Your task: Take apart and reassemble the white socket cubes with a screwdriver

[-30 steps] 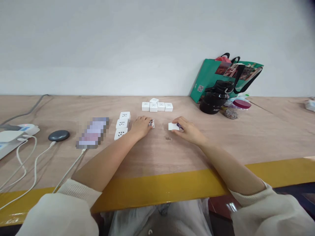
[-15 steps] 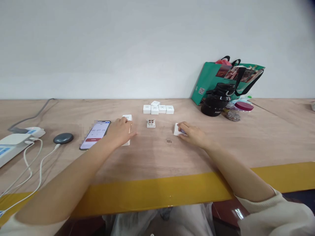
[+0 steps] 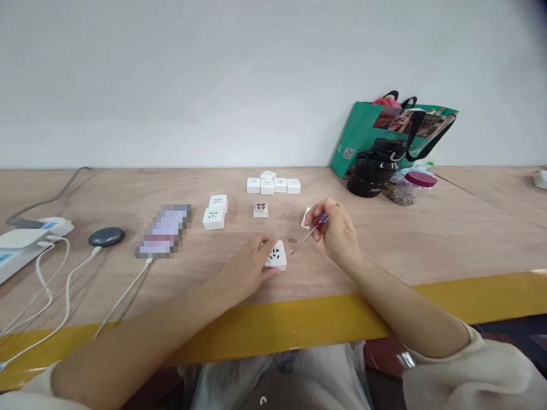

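My left hand (image 3: 254, 262) is closed on a white power socket (image 3: 278, 257) near the front of the table, its slotted face upward. In my right hand (image 3: 337, 230) is a screwdriver (image 3: 304, 241) with a purple-red handle; its thin shaft points down and left, the tip just right of that socket. Partly hidden behind my right fingers lies a white piece (image 3: 305, 219). Farther back, an opened socket part (image 3: 260, 210) shows metal contacts inside. Two white sockets (image 3: 213, 218) touch each other to the left.
Several white sockets (image 3: 267, 187) are grouped near the wall. A phone (image 3: 164, 230), a dark round device (image 3: 106, 236) and a power strip (image 3: 25, 250) with cables occupy the left. On the right stand a black flask (image 3: 371, 177), a green bag (image 3: 352, 136) and a red-lidded jar (image 3: 421, 180).
My left hand has brought a socket from the left group toward the front middle. My right hand has lifted off the white piece with the screwdriver, now tilted toward the socket.
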Action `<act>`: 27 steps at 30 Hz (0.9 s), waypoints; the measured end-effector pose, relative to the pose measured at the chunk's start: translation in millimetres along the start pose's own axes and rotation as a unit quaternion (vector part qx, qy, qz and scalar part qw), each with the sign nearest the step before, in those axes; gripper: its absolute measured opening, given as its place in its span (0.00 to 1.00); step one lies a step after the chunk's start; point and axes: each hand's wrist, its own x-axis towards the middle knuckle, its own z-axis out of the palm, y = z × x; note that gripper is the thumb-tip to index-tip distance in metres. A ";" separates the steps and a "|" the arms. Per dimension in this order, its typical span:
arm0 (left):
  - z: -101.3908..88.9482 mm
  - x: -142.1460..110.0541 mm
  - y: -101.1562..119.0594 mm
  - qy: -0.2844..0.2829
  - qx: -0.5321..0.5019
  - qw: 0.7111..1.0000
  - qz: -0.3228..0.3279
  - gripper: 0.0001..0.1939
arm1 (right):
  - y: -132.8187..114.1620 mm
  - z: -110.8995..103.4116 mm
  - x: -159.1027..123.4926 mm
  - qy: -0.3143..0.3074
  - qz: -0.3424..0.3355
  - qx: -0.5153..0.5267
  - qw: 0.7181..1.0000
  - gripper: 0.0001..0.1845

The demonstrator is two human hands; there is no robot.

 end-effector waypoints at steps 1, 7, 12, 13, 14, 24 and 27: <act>4.2 3.6 4.5 0.009 -0.020 1.000 -0.002 0.24 | 1.6 4.0 -2.9 -0.012 0.012 0.019 1.000 0.21; 12.7 8.9 6.3 0.018 -0.095 0.995 -0.024 0.23 | 8.7 12.5 -9.2 -0.047 0.020 0.042 0.998 0.22; 12.1 8.6 1.9 0.031 -0.109 0.993 -0.026 0.23 | 5.1 12.6 -12.6 -0.055 -0.048 0.003 0.997 0.20; 12.5 8.7 1.5 0.037 -0.106 0.994 -0.018 0.23 | 4.7 12.4 -12.6 -0.054 -0.057 -0.003 0.997 0.19; 12.9 8.9 1.2 0.044 -0.102 0.994 -0.010 0.23 | 4.6 12.2 -12.5 -0.055 -0.061 -0.006 0.997 0.19; 16.7 9.3 -3.4 0.045 -0.118 0.992 0.014 0.23 | -3.5 9.1 -18.0 -0.194 -0.156 -0.080 0.965 0.15; 16.7 8.5 -4.0 0.039 -0.135 0.990 0.019 0.23 | -14.7 11.4 -18.1 -0.276 -0.197 -0.144 0.929 0.15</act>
